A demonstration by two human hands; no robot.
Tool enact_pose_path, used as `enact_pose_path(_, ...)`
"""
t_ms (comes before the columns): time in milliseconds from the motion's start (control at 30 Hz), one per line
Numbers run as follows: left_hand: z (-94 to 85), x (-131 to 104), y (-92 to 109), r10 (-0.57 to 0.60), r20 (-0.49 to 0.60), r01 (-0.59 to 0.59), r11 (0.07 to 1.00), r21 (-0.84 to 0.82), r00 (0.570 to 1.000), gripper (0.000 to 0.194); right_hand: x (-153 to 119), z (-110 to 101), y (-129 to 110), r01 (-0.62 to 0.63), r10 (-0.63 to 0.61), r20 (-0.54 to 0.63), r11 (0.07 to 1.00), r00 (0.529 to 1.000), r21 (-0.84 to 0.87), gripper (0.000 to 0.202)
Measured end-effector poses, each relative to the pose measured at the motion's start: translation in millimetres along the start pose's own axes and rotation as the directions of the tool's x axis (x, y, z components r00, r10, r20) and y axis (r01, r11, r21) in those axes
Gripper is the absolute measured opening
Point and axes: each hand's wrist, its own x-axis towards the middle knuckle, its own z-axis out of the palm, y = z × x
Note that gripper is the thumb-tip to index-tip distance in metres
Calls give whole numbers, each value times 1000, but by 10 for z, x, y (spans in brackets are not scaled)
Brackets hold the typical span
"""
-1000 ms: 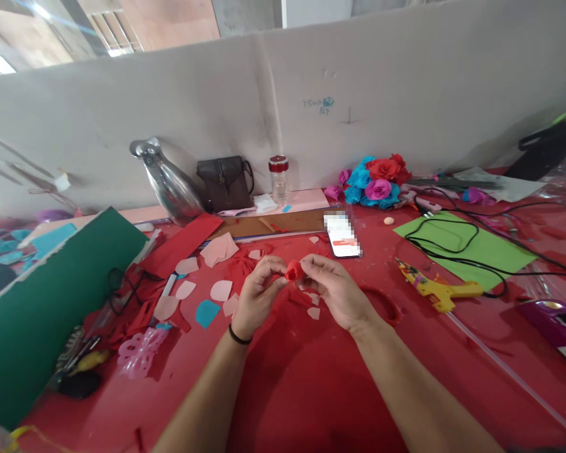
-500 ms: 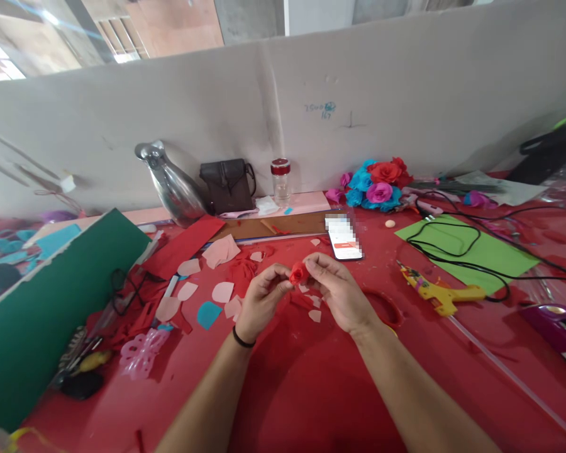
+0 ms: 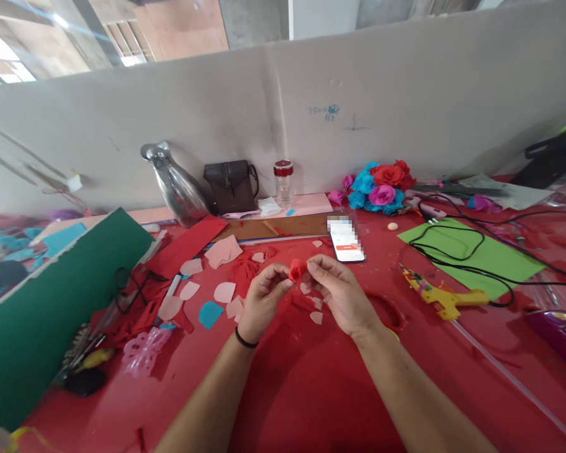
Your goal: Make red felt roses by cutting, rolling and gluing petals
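A small rolled red paper rose is held up between my two hands over the red tabletop. Pinching it from the left, with thumb and fingers closed, is my left hand, which has a black band at the wrist. My right hand is closed at the rose's right edge, thumb and forefinger on the red paper. Behind and below lie scraps of red crepe paper, several pink petal pieces and a blue petal piece.
A yellow glue gun with a black cord lies right, beside a green sheet. Behind are a phone, paper flowers, a lidded jar, a brown bag and a steel jug. A green board stands left.
The rose has been turned slightly in my fingers, its open centre facing me less. Both hands stay nearly in place, and the whole view has shifted a little.
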Motion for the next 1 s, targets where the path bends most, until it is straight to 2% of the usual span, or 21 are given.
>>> enact_pose_path(200, 39, 6, 12, 21, -81, -18, 999, 29, 996, 12, -5, 58, 6, 48, -48, 11, 999, 999, 1, 27)
enact_pose_path(433, 159, -20, 21, -146, -162, 115, 975, -187, 976, 20, 12, 46, 49, -28, 26, -81, 999, 996, -25, 26)
enact_pose_path(600, 191, -33, 46, -157, -168, 122, 972, -199, 973, 25, 7, 94, 46, 18, -21, -26, 994, 999, -110, 24)
enact_pose_path(767, 185, -45, 84, -160, -141, 133, 974, -185, 977, 22, 25, 89, 95, 30, -38, -60, 992, 997, -123, 23)
enact_pose_path(867, 170, -45, 88, -183, -107, 150, 953, -265, 977, 20, 42, 56, 126, 57, -68, -72, 988, 995, -146, 22)
enact_pose_path(1000, 117, -24, 82, -239, -108, 186, 913, -363, 965, 15, 53, 14, 146, 77, -83, -21, 976, 996, -205, 20)
